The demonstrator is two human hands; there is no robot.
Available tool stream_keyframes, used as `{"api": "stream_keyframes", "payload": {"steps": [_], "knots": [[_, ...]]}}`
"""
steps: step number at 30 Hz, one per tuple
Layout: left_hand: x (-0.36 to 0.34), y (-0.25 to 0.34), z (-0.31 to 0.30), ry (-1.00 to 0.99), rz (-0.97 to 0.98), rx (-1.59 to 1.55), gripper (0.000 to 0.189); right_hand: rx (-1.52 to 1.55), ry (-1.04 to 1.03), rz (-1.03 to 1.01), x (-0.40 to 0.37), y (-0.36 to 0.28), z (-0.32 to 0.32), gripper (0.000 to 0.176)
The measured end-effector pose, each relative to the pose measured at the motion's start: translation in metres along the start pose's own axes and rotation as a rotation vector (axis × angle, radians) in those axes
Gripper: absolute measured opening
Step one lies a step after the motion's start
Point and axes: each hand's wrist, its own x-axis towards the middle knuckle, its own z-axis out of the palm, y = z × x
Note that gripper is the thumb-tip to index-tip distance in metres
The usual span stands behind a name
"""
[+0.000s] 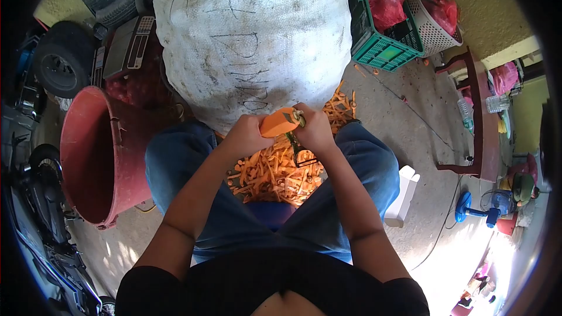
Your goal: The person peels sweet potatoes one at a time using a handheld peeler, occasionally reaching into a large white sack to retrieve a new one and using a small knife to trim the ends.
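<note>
An orange carrot (pixel 279 122), its surface bright with a dark, rough stem end at the right, is held between my two hands. My left hand (pixel 247 136) is wrapped round its left end. At the stem end, my right hand (pixel 313 130) has its fingers closed on a peeler (pixel 301 153) with a dark handle and frame, which hangs below the fingers. Under both hands, a heap of orange peelings (pixel 275 169) lies on the floor between my knees.
A large white sack (pixel 252 41) stands just ahead. At the left are a red bin (pixel 117 158), a scale (pixel 132 47) and a tyre (pixel 64 58). A green crate (pixel 389 50), a white basket (pixel 432 28), a white box (pixel 404 196) and a blue fan (pixel 464 206) are at the right.
</note>
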Motion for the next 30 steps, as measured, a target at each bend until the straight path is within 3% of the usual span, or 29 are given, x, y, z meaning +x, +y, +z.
{"api": "stream_keyframes", "payload": {"steps": [2, 6, 8, 14, 16, 17, 19, 20, 21, 22, 25, 29, 30], "knots": [[-0.001, -0.001, 0.003, -0.066, -0.009, -0.181, 0.030, 0.014, 0.046, -0.004, 0.001, -0.003, -0.001, 0.020], [-0.003, 0.006, 0.008, 0.163, 0.004, 0.148, 0.029, -0.050, 0.009, 0.056, 0.005, 0.004, 0.003, 0.020], [-0.003, 0.008, 0.007, 0.255, 0.027, 0.312, 0.028, 0.006, 0.112, 0.020, 0.006, 0.004, 0.007, 0.019], [-0.004, -0.001, 0.005, 0.034, -0.013, -0.150, 0.026, 0.034, 0.116, -0.009, 0.007, 0.003, 0.009, 0.022], [-0.009, 0.014, -0.002, -0.002, 0.278, 0.279, 0.025, 0.005, 0.073, 0.049, 0.009, 0.023, 0.013, 0.021], [-0.014, 0.022, -0.003, -0.011, 0.284, 0.282, 0.025, -0.023, 0.035, 0.110, 0.011, 0.033, 0.017, 0.020], [-0.019, 0.037, 0.003, 0.102, 0.571, 0.288, 0.023, -0.098, 0.040, 0.198, 0.013, 0.030, 0.023, 0.016], [-0.016, 0.036, -0.002, 0.108, 0.580, 0.289, 0.023, 0.072, 0.023, 0.165, 0.013, 0.027, 0.027, 0.017], [-0.017, 0.030, -0.013, 0.181, 0.493, 0.337, 0.023, 0.246, 0.001, 0.127, 0.015, 0.024, 0.029, 0.017], [-0.021, 0.024, -0.025, 0.247, 0.396, 0.382, 0.023, 0.123, -0.078, 0.034, 0.014, 0.025, 0.028, 0.018], [-0.035, 0.021, -0.079, 0.491, 0.236, 0.397, 0.024, -0.141, -0.252, 0.019, 0.008, 0.015, 0.028, 0.019], [-0.079, -0.009, -0.181, 0.805, -0.036, 0.631, 0.028, -0.109, -0.270, -0.022, 0.008, 0.008, 0.022, 0.020], [-0.092, -0.016, -0.205, 0.845, -0.258, 0.780, 0.029, -0.110, -0.302, -0.002, 0.009, 0.007, 0.018, 0.023]]}}
